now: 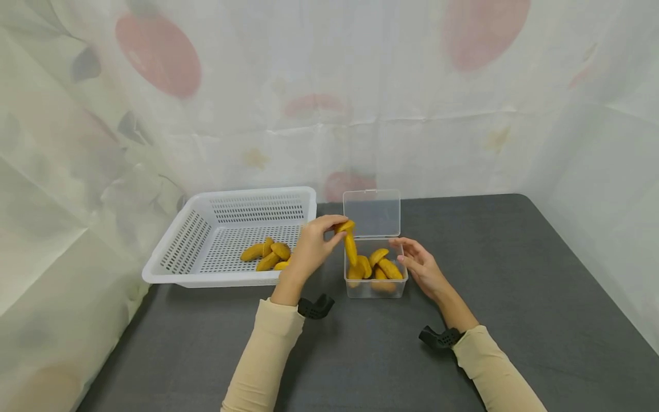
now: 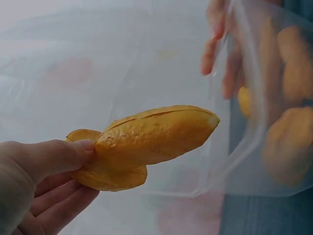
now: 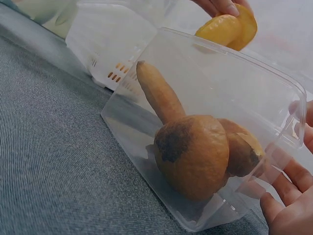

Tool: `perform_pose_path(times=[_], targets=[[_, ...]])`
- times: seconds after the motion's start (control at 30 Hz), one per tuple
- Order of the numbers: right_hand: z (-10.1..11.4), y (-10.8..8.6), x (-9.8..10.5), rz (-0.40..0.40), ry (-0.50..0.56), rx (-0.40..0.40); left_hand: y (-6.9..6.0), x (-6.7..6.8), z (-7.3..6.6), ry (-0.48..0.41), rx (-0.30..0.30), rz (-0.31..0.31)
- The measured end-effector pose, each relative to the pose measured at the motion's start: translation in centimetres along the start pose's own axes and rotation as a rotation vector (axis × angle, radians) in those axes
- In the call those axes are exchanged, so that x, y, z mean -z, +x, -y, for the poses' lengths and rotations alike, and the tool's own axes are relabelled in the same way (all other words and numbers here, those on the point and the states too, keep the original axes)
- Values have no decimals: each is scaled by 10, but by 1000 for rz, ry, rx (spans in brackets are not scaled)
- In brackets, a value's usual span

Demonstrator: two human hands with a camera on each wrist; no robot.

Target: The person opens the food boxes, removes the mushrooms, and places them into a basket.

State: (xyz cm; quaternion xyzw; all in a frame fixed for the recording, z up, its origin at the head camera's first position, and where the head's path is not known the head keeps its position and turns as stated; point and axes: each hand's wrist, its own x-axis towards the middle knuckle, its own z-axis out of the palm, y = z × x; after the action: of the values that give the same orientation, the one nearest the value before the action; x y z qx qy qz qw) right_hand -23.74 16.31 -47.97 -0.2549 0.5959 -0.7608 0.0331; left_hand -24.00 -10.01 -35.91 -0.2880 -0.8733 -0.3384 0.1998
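Observation:
My left hand [image 1: 315, 243] pinches a yellow mushroom [image 1: 350, 243] by its cap, the stem pointing down over a clear plastic box [image 1: 376, 290]. Close up in the left wrist view, thumb and fingers grip the mushroom cap [image 2: 110, 178]. Inside the box lie several yellow mushrooms [image 1: 390, 269]; one with a dark patch on its cap [image 3: 195, 156] shows through the wall in the right wrist view. My right hand [image 1: 424, 269] is at the box's right side, its fingers loosely extended and touching the wall near the rim. The box's lid [image 1: 372, 214] stands open at the back.
A white perforated basket [image 1: 170, 277] stands to the left on the dark table [image 1: 504, 274], holding several more yellow mushrooms [image 1: 268, 262] in its near right corner. Behind the table hangs a pale patterned curtain [image 1: 412, 154], with more sheeting at both sides.

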Motion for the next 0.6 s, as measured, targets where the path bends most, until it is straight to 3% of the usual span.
perform_pose_path(times=[0.37, 0.6], targets=[[0, 0, 0, -14, -16, -23, 7, 30, 14, -5, 0, -100], [0, 1, 0, -11, -22, -20, 9, 47, 25, -5, 36, -156]])
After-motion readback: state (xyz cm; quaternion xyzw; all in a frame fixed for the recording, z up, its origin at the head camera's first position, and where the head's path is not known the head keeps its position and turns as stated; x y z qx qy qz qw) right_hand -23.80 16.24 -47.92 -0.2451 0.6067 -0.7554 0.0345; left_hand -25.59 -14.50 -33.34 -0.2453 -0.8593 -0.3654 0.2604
